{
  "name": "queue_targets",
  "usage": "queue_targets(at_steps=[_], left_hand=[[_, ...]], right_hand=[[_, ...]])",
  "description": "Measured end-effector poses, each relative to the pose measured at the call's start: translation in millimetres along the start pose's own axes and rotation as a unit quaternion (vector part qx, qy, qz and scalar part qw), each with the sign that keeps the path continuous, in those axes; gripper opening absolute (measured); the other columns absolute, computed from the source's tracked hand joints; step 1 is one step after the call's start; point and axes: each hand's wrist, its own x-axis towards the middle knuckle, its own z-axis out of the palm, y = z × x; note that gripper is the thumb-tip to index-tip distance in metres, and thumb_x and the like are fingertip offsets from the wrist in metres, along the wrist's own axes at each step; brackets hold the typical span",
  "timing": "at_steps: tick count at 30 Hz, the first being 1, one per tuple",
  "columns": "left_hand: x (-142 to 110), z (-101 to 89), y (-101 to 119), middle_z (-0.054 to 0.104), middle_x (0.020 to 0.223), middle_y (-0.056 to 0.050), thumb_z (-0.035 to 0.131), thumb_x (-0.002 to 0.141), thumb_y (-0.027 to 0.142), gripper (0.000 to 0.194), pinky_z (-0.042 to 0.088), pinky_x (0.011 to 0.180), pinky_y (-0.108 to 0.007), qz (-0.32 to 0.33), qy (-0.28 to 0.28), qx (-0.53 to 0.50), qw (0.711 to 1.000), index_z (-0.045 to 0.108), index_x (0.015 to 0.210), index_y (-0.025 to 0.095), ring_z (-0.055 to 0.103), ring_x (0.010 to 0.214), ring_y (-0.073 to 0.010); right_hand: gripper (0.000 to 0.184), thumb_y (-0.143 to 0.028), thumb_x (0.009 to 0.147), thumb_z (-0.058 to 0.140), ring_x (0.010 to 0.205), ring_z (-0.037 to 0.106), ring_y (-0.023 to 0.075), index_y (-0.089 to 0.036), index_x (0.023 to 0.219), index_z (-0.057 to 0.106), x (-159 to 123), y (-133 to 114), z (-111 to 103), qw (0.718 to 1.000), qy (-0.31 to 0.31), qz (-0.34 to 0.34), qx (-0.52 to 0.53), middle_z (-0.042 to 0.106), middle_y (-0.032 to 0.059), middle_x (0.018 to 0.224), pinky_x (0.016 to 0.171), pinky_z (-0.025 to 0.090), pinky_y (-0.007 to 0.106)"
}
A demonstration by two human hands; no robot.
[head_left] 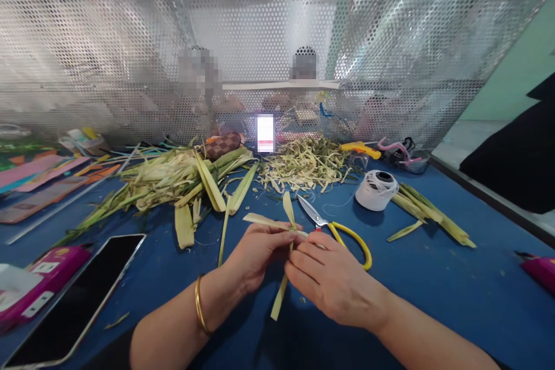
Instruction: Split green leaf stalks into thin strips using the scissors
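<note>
My left hand (254, 251), with a gold bangle at the wrist, pinches the crossing of several pale green husk strips (280, 299). Closed on the same crossing from the other side is my right hand (329, 280). Strip ends stick out to the upper left, upward and down toward me; the middle of the crossing is partly hidden by my fingers. Just beyond my right hand lie scissors (363, 245) with yellow handles, blades apart and pointing away to the left. Behind them to the right stands a spool of white thread (375, 196), a loose thread trailing left.
A heap of husk leaves (165, 179) lies at back left, beside a pile of shredded trimmings (303, 165). More husk pieces (437, 214) are at right. A phone (82, 300) and pink power strip (56, 277) lie at left. A perforated metal screen (260, 23) closes the back.
</note>
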Motion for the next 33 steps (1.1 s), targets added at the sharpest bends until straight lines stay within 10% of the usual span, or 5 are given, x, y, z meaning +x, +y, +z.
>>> queue_targets(at_steps=[9,13,19,27,33], left_hand=[[0.9,-1.3,0.3,0.071,0.073,-0.007,0.082,0.055,0.02,0.027,0.046,0.068,-0.022,0.006,-0.012,0.001,1.0,0.073,0.078,0.01,0.062,0.068,-0.0136],[0.2,-2.9,8.7,0.071,0.079,-0.008,0.077,0.062,0.02,0.028,0.048,0.07,-0.024,0.018,-0.013,0.009,1.0,0.072,0.087,0.011,0.063,0.072,-0.0148],[-1.3,-1.0,11.5,0.061,0.066,-0.001,0.071,0.07,0.033,0.025,0.047,0.057,-0.023,0.018,0.009,0.064,0.998,0.069,0.082,0.011,0.054,0.056,-0.0093],[1.7,1.1,6.2,0.049,0.05,0.004,0.068,0.072,0.035,0.025,0.022,0.043,-0.021,0.084,0.056,0.248,0.964,0.06,0.062,0.014,0.03,0.041,-0.0044],[-1.0,0.2,10.1,0.053,0.054,0.003,0.065,0.072,0.041,0.029,0.02,0.044,-0.022,0.099,0.047,0.251,0.962,0.062,0.064,0.013,0.029,0.042,-0.0046]], right_hand=[[0.03,-0.011,0.095,0.032,0.069,0.053,0.0164,-0.016,0.086,0.06,0.8,-1.0,2.3,0.999,-0.018,0.01,0.033,0.062,0.0032,0.072,0.079,0.039,0.034],[0.021,-0.016,0.096,0.039,0.08,0.06,0.0159,-0.016,0.107,0.056,-3.7,6.7,1.9,0.984,0.069,0.133,0.097,0.068,0.0048,0.085,0.08,0.041,0.032],[0.012,-0.028,0.089,0.053,0.067,0.06,0.0183,-0.021,0.084,0.061,-10.4,18.3,10.2,0.893,-0.051,0.41,0.177,0.068,0.0024,0.074,0.059,0.041,0.028],[0.024,-0.028,0.084,0.049,0.051,0.046,0.0112,-0.02,0.061,0.05,0.2,13.1,-1.6,0.807,-0.103,0.465,0.349,0.053,-0.0033,0.053,0.049,0.03,0.022],[0.03,-0.042,0.08,0.051,0.047,0.043,0.0102,-0.019,0.061,0.054,3.7,19.1,-7.8,0.669,-0.085,0.525,0.519,0.051,-0.0028,0.05,0.047,0.032,0.022]])
